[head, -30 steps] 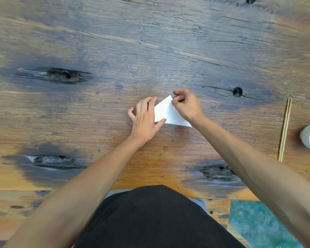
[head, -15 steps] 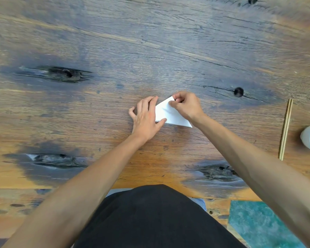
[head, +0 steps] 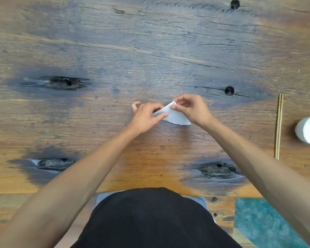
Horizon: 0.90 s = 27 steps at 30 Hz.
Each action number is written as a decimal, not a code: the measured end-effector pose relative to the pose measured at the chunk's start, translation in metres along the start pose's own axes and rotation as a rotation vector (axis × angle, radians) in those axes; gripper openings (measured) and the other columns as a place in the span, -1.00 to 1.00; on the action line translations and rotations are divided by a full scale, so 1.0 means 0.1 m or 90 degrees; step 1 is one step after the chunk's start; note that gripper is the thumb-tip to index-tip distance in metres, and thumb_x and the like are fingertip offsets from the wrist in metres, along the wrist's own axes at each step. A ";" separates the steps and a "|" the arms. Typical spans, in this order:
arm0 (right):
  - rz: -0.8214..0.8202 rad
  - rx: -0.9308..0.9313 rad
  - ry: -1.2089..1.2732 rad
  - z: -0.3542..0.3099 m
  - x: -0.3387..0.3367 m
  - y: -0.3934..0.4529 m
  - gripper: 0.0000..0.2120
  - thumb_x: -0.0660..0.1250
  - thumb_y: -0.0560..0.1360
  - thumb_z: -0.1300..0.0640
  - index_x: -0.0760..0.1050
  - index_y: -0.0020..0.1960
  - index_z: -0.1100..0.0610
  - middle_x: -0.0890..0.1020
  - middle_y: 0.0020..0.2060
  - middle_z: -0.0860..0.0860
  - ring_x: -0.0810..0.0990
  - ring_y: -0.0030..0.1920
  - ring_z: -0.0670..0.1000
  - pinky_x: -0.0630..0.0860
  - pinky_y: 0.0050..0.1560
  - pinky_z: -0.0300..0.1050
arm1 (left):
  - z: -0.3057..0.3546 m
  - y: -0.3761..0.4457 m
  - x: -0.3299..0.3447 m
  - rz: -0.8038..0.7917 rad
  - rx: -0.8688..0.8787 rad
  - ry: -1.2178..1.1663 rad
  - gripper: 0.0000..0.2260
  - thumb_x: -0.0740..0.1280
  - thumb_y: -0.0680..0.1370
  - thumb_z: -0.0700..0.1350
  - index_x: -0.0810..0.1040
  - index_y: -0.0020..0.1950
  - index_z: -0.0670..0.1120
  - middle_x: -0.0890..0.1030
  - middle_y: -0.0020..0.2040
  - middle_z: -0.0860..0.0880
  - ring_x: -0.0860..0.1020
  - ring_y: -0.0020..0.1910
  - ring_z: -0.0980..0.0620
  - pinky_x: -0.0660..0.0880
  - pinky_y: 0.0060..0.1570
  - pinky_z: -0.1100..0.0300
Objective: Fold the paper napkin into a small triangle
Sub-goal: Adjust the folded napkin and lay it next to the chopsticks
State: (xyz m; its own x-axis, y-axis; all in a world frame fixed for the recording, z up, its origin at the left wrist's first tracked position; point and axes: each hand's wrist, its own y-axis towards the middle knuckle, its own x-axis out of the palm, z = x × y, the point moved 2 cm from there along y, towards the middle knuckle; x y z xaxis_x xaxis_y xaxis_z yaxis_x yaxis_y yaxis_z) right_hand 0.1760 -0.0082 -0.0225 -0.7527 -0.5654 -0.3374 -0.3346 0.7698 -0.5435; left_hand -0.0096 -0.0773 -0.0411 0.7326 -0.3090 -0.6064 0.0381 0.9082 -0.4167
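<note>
White paper napkin (head: 175, 116), already folded to a small wedge, at centre of wooden bench (head: 150, 51), roughly 12 o'clock from the torso. Held by both hands, near corner apparently resting on the wood or just above it; contact not resolvable.

Right hand (head: 192, 109): thumb and forefinger pinched shut on the far tip of the napkin, about 1 o'clock on the wedge; remaining fingers curled loosely. Tip raised off the surface. Probable reason: aligning the loose layers at the point before creasing.

Left hand (head: 145, 116): thumb laid across the left edge at about 9 o'clock, fingers curled over the top and partly hiding the paper. Closed on the napkin, though grip depth under the fingers not visible. Probable reason: anchoring the fold line so the sheet cannot slide while the other side is adjusted.

Judged stage: late. Shape reads as a triangle, right corner pointing toward 4 o'clock. Edges not yet pressed flat.

Judged risk: thin tissue, layers likely to slip or tear under a hard pinch; light pressure advised, then a flat press along the crease.

Elsewhere, well apart at 3 o'clock: pair of chopsticks (head: 279, 126) lying parallel, and beyond them a white cup (head: 309, 130) at the frame edge. Neither involved. Dark knots in the wood, none under the napkin.
</note>
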 end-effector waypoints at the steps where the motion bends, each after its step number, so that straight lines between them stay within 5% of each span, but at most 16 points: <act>1: 0.011 -0.008 0.023 0.01 -0.05 -0.05 -0.89 0.55 0.49 0.20 0.66 -0.01 0.09 0.74 -0.12 0.06 0.68 -0.15 -0.07 0.56 -0.03 -0.28 | 0.05 0.01 -0.04 -0.004 0.012 -0.027 -0.85 0.38 0.57 0.14 0.64 -0.01 0.09 0.67 -0.13 0.13 0.62 0.02 0.06 0.21 0.27 -0.09; 5: 0.023 -0.022 0.082 0.09 -0.27 -0.24 -0.86 0.55 0.49 0.21 0.65 0.02 0.09 0.75 -0.04 0.11 0.73 -0.08 -0.04 0.64 0.02 -0.20 | 0.26 0.01 -0.16 -0.020 0.034 -0.074 -0.84 0.40 0.59 0.02 0.69 0.02 -0.05 0.73 -0.09 0.03 0.65 -0.07 -0.01 0.50 0.04 0.08; 10: -0.011 -0.032 0.098 0.25 -0.48 -0.47 -0.91 0.51 0.53 0.21 0.67 0.03 0.11 0.75 -0.06 0.02 0.72 -0.09 -0.13 0.60 0.04 -0.26 | 0.56 -0.04 -0.15 -0.023 0.063 -0.045 -0.85 0.42 0.58 -0.01 0.70 0.02 -0.07 0.71 -0.13 0.06 0.58 -0.17 0.11 0.31 -0.24 0.50; 13: 0.000 -0.034 0.108 0.36 -0.63 -0.59 -0.94 0.50 0.53 0.18 0.68 0.01 0.12 0.75 -0.05 0.06 0.70 -0.05 -0.05 0.60 0.10 -0.16 | 0.75 -0.06 -0.10 -0.041 0.062 -0.056 -0.85 0.42 0.58 -0.02 0.70 0.02 -0.08 0.71 -0.11 0.06 0.60 -0.13 0.11 0.35 -0.20 0.44; 20: -0.027 -0.010 0.123 0.70 -1.00 -0.94 -0.91 0.50 0.54 0.16 0.68 -0.04 -0.03 0.76 -0.14 -0.16 0.71 -0.10 -0.14 0.59 -0.01 -0.29 | 1.27 0.02 0.14 -0.072 0.059 -0.105 -0.87 0.40 0.59 -0.01 0.69 -0.02 -0.05 0.73 -0.09 0.06 0.66 -0.06 0.07 0.50 -0.05 0.13; 27: 0.078 0.023 0.130 1.16 -1.52 -1.30 -0.90 0.48 0.56 0.10 0.68 -0.06 -0.11 0.76 -0.16 -0.22 0.69 -0.14 -0.21 0.52 -0.13 -0.40 | 1.67 0.22 0.57 -0.169 0.032 -0.129 -0.90 0.47 0.55 -0.10 0.66 -0.02 -0.12 0.73 -0.04 -0.04 0.64 -0.10 0.08 0.51 -0.05 0.14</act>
State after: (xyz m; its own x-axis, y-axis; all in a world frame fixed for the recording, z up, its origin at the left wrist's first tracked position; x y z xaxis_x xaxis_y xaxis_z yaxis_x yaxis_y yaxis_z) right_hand 0.3993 -0.0566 0.0098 -0.8867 -0.3939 -0.2419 -0.2164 0.8161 -0.5358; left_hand 0.1461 -0.0273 0.0284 0.8129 -0.4784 -0.3321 0.2749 0.8180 -0.5052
